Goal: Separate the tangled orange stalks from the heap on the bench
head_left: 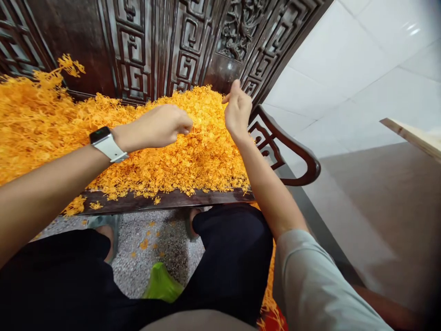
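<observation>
A long heap of small orange plastic pieces (pixel 193 161), spidery like artificial flower parts, covers the seat of a dark carved wooden bench. Over its middle is my left hand (pixel 168 125), with a watch (pixel 103 138) on the wrist. Its fingers are curled closed, and whatever they may hold is hidden. My right hand (pixel 238 109) is raised at the heap's right end, near the bench back. Its fingers are bent together with a fingertip pointing up; I cannot make out anything in them. The two hands are apart.
The carved bench back (pixel 138 50) rises behind the heap, and a curved armrest (pixel 306 168) stands at right. Loose orange pieces (pixel 144 243) lie on the speckled floor. Something green (pixel 161 285) is between my legs. A wooden board edge (pixel 409 133) juts in at far right.
</observation>
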`<state>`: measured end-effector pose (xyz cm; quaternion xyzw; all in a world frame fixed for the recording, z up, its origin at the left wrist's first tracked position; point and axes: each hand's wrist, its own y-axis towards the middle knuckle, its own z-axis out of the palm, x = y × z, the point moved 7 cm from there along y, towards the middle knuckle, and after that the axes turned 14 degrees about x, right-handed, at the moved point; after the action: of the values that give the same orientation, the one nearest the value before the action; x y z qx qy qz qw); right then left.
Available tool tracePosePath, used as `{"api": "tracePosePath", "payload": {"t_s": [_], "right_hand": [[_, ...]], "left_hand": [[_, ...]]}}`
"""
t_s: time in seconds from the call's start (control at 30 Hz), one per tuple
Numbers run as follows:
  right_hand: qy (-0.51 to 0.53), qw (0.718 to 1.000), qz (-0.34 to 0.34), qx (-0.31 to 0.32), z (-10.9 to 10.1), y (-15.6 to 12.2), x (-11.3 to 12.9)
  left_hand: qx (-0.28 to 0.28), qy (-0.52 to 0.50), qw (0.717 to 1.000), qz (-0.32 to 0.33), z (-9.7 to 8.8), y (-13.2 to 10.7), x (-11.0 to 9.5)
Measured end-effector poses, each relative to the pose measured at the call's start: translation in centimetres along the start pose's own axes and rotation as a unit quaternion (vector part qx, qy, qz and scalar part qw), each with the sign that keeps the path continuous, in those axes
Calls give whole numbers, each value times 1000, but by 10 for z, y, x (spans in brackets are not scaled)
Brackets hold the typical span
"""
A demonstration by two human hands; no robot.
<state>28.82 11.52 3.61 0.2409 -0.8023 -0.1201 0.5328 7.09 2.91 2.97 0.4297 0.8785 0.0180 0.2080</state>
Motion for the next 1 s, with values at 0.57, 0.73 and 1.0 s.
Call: {"api": "tracePosePath", "payload": {"t_s": [0.57, 0.73, 1.0], "right_hand": [[-38, 993, -24, 113, 74, -45, 33], [45, 996, 34, 73, 68, -37, -1], [87, 986, 87, 115, 64, -30, -24]], "left_hand": [[13, -1, 1000, 10, 19, 10, -10], [-3, 31, 1000, 4, 22, 12, -19], [3, -3, 1000, 10, 16, 9, -15]]}}
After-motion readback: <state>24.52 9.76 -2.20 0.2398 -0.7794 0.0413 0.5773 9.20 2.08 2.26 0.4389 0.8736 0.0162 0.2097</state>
